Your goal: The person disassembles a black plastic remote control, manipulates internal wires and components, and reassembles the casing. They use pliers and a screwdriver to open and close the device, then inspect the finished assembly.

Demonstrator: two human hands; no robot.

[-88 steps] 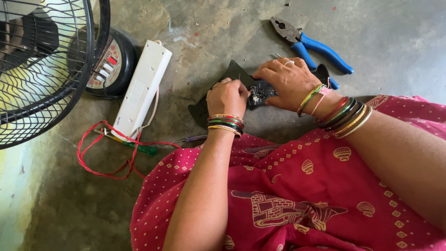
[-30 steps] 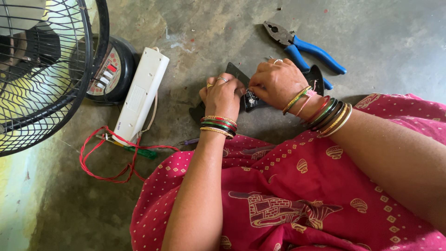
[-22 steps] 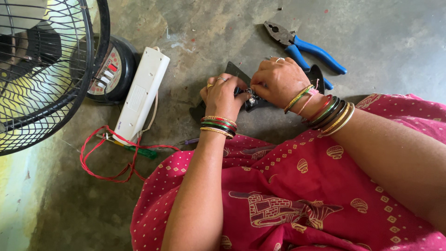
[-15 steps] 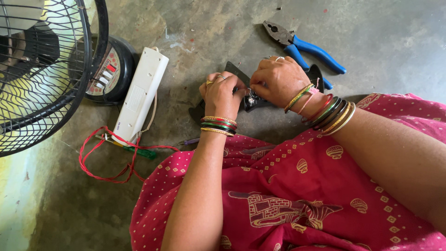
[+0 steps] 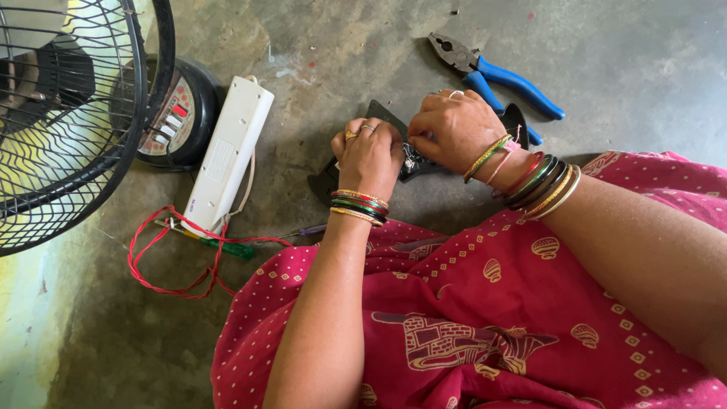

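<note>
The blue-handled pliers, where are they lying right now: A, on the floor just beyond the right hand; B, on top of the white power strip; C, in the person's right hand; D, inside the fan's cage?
A: the blue-handled pliers lie on the concrete floor just past the right hand, which is busy on the dark part.

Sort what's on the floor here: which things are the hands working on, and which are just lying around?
In hand:
left hand and right hand, both on the black part
small metal piece between them

Lying about:
blue-handled pliers
white power strip
red wire
green screwdriver
fan
</note>
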